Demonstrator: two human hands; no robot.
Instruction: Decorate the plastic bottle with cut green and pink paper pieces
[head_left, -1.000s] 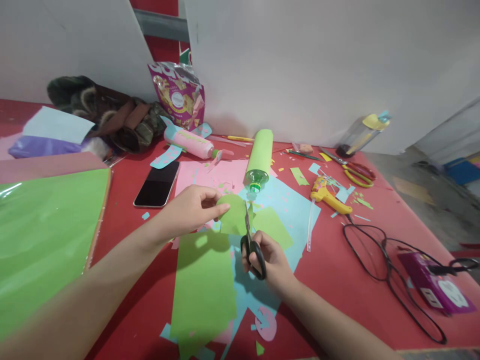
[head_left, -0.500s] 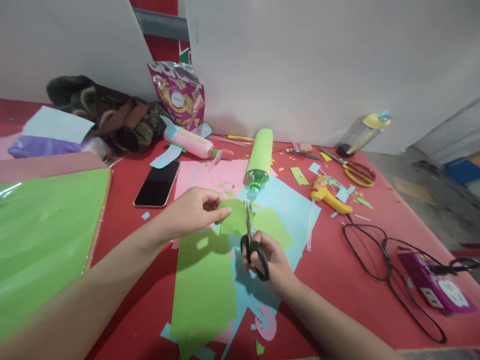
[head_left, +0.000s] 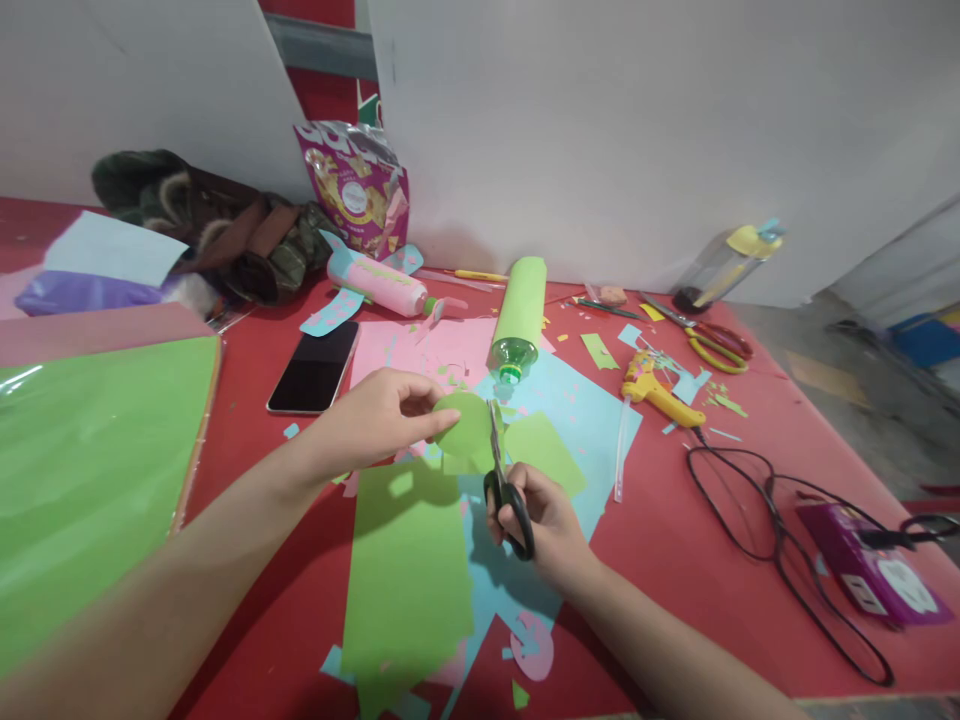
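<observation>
Head view: your left hand [head_left: 405, 415] is pinching a rounded green paper piece [head_left: 463, 425] above the worktop [head_left: 645, 600], and your right hand [head_left: 544, 520] is gripping black-handled scissors [head_left: 497, 455] by the loops; the blades are lying at the paper's right edge, though how far they are parting is hard to tell

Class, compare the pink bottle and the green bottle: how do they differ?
The pink bottle carries spotted blue wings; the green bottle has none. The pink bottle has pink strips at its neck, while the green bottle's neck has none. The pink bottle's neck points rightward, the green bottle's toward the viewer. Both lie on their sides.
</observation>
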